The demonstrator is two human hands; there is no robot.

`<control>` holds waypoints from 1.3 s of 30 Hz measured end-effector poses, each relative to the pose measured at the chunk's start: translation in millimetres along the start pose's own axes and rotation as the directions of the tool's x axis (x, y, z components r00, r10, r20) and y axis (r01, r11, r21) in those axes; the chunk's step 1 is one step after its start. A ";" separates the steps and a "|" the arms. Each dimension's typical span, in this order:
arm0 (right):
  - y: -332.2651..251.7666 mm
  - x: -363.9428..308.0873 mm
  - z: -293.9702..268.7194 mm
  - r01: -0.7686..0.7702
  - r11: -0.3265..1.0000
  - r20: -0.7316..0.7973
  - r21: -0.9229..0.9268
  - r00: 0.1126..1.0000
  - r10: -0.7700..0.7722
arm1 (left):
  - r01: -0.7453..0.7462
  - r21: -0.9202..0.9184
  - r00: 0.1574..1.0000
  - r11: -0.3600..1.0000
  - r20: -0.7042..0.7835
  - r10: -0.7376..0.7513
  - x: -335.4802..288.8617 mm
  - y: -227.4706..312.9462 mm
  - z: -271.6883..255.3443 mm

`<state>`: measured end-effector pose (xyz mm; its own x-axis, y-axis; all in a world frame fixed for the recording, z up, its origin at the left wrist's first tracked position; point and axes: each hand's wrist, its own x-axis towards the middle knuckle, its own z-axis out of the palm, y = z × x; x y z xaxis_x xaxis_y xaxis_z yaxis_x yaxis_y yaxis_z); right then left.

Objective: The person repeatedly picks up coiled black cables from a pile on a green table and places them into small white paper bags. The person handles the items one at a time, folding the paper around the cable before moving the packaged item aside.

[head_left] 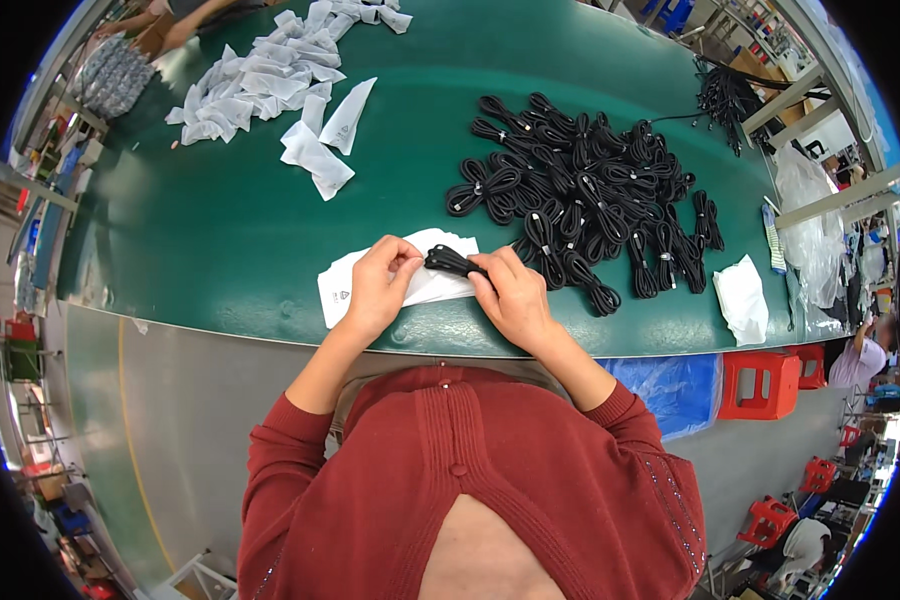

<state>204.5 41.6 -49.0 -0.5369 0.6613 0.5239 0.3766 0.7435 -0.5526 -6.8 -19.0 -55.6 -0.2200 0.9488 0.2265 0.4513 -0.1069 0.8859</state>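
A bundled black cable (452,261) is in my right hand (517,302), thumb and fingers closed round its right end. It lies over a fanned stack of white bags (438,290) near the table's front edge. My left hand (378,290) is closed in a pinch just left of the cable's free end, above the bags. What its fingertips hold is too small to make out. A large heap of bundled black cables (595,180) lies right of and beyond my right hand.
Filled white bags (270,75) are piled at the far left of the green table (210,210), with a few nearer ones (318,158). A white bag (741,302) lies at the right edge. Red stools (760,385) and blue plastic (665,392) are below. Another person's arm (185,25) shows far left.
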 end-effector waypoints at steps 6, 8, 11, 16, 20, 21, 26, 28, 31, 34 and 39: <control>12.8 3.4 2.2 -0.030 0.977 0.127 0.210 0.992 0.003 | -0.242 0.013 0.969 0.970 0.051 0.241 0.3 10.5 -3.3; 10.8 9.6 -4.1 -0.602 0.706 0.496 0.373 0.773 0.396 | -0.368 0.103 0.927 0.924 0.116 0.356 2.4 16.2 -5.2; 5.7 12.3 -1.1 -0.843 0.267 0.666 0.467 0.534 0.520 | -0.464 0.172 0.882 0.869 0.182 0.435 4.1 30.0 -5.1; -0.8 15.5 -0.8 -0.423 0.751 0.349 0.507 0.897 0.270 | -0.436 0.184 0.899 0.881 0.124 0.420 13.5 35.6 -9.9; -10.8 32.6 -13.6 -0.140 0.854 0.240 0.500 0.971 0.018 | -0.343 0.088 0.939 0.935 0.040 0.341 23.5 38.6 -16.3; -12.0 36.2 -11.6 -0.105 0.830 0.185 0.548 0.983 0.002 | -0.261 0.004 0.965 0.965 0.031 0.260 25.5 40.5 -18.1; -10.0 55.3 -5.5 -0.041 0.742 0.044 0.669 0.999 0.015 | -0.124 -0.321 0.988 0.939 0.045 0.146 47.6 41.1 -34.1; 0.1 64.4 -1.4 0.005 0.786 -0.034 0.618 0.999 0.021 | -0.154 -0.393 0.988 0.906 -0.036 0.153 57.9 44.0 -38.0; 21.2 84.2 -9.2 0.058 0.998 -0.098 0.040 0.994 -0.053 | 0.022 -0.439 0.973 0.898 -0.199 -0.121 92.3 39.7 -69.2; 54.3 89.5 -8.5 0.217 0.868 0.044 -0.446 0.974 -0.220 | -0.252 0.138 0.791 0.958 -0.542 0.286 125.5 22.9 -90.9; 72.3 81.9 3.0 0.223 0.833 0.125 -0.505 0.975 -0.185 | -0.317 0.319 0.945 0.893 0.031 0.324 60.4 28.6 -54.7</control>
<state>185.5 149.3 -47.9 -0.6877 0.4944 0.5316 0.5755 0.8176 -0.0159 -54.5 19.1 5.6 -0.0348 0.8717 0.4888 0.7488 -0.3012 0.5905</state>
